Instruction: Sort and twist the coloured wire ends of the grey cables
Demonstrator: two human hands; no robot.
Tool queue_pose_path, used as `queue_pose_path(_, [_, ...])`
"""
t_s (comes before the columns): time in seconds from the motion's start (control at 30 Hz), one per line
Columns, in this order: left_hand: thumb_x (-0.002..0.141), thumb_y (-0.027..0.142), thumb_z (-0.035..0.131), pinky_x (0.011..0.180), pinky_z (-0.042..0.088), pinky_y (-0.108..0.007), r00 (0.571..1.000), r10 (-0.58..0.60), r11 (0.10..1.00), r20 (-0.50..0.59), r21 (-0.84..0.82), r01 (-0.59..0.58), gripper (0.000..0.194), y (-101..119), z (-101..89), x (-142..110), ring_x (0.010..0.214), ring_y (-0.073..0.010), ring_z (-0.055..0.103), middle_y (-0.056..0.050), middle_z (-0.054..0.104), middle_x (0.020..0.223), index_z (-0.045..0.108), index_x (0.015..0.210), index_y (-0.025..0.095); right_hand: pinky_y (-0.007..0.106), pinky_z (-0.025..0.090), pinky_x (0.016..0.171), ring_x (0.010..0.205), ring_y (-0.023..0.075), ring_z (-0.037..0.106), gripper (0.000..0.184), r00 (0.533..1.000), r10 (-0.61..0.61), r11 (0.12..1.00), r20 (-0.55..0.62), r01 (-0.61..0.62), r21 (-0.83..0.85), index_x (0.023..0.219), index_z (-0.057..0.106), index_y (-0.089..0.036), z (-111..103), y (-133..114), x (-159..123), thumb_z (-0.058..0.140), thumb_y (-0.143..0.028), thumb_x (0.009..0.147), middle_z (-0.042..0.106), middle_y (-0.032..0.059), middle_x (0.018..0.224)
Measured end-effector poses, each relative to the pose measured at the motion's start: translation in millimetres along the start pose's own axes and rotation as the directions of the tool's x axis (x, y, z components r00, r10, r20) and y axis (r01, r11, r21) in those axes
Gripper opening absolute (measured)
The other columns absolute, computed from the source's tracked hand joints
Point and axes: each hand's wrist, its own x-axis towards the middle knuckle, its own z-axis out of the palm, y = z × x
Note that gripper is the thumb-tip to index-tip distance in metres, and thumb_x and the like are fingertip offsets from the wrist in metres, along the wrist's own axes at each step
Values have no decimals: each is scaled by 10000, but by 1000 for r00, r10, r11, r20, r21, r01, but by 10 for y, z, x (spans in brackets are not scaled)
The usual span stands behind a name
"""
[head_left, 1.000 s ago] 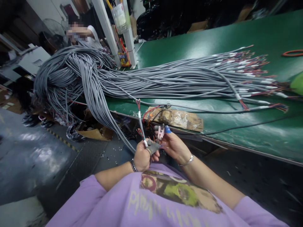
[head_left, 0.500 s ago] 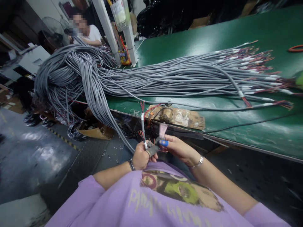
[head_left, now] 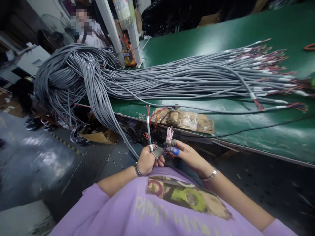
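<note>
Left hand (head_left: 147, 159), one: fingers curled closed around several grey cables (head_left: 125, 137), which come down to them from the upper left; thumb in a grey cover (head_left: 157, 153), directed toward the right fingers; dark bracelet (head_left: 137, 169) on the wrist behind. Right hand (head_left: 188, 153), one: fingers bent, thumb and forefinger close together beside thin coloured wires (head_left: 166, 149) lying between the two hands; whether they pinch these wires cannot be told. Blue thumb wrap (head_left: 175, 151), one, on the right hand; silver bracelet (head_left: 211, 175) on the wrist behind those fingers. Pink clip (head_left: 169, 135), one, upright at the right fingertips, its handles uppermost; what its lower end grips is too small to tell. Cable end (head_left: 148, 126), one, standing above the left fingers, with white sleeve and bared reddish wires at the tip; a second set of bared wires (head_left: 146, 136) spreads lower, just above the same fingers. Wooden block (head_left: 197, 122), one, worn, beyond the right fingers, at the near edge of a green bench (head_left: 275, 137). Cable bundle (head_left: 177, 82), large, grey, farther beyond both sets of fingers, its stripped ends away to their right. Cardboard box (head_left: 99, 136), one, open, left of the left fingers and below the bench. Co-worker (head_left: 92, 39), one, well apart from the fingers, at far upper left.
</note>
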Motion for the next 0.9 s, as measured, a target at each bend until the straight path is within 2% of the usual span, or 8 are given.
queue_pose_path(0.13, [561,537,750,329,269,-170,1000,-3,999,-2,-43,3,444,-15,4,16,342,-103,520,4,591,458,507,642,174,308,454,631,650,160,554,375,996,-21,996,-81,28,80,762,652,-214,107,76,-83,826,-495,586,652,7,707])
queue_pose_path(0.23, [569,553,757,369,358,-194,997,-42,998,71,-36,45,455,5,-4,9,378,-121,553,-18,616,491,539,652,162,307,431,575,560,145,508,352,990,-44,994,-137,56,92,672,621,-222,174,61,-84,810,-512,605,601,-17,588])
queue_pose_path(0.37, [535,567,790,460,470,-254,971,-72,997,228,33,66,479,40,-45,-20,414,-142,579,-52,628,494,571,579,142,297,383,507,456,133,470,377,1000,11,990,0,-11,141,661,584,-220,227,-56,-26,794,-529,618,549,-36,488])
queue_pose_path(0.43, [523,568,802,469,479,-258,966,-60,997,250,53,48,485,31,-71,-33,414,-143,579,-58,630,489,579,561,139,293,371,489,433,138,479,407,995,54,986,87,-67,152,668,569,-217,248,-102,17,793,-551,604,542,-38,462])
queue_pose_path(0.5, [526,583,797,449,469,-248,974,-34,999,224,24,29,494,1,-89,-36,406,-144,579,-57,631,486,579,571,142,274,339,468,417,126,464,438,994,83,985,70,-92,144,647,561,-207,256,-106,64,816,-552,560,531,-43,448])
queue_pose_path(0.6, [506,610,788,409,453,-243,992,-15,996,124,-89,26,523,-52,-89,-21,388,-153,578,-40,627,477,562,620,154,253,284,448,402,89,390,458,994,95,985,-45,-88,146,617,571,-188,241,-28,116,836,-550,523,501,-55,432])
queue_pose_path(0.77, [477,566,801,385,433,-234,999,-19,977,-38,-212,11,531,-74,-57,12,374,-155,575,0,609,465,509,692,178,256,299,466,451,88,384,450,989,78,980,-125,-53,190,617,565,-189,200,129,91,834,-542,543,529,-42,487])
queue_pose_path(0.9, [485,555,797,386,420,-223,998,-10,974,-54,-228,-3,526,-59,-44,6,382,-152,580,21,594,462,492,701,185,263,317,466,463,94,396,437,989,30,987,-143,-7,158,620,565,-199,214,85,46,826,-544,557,544,-38,512])
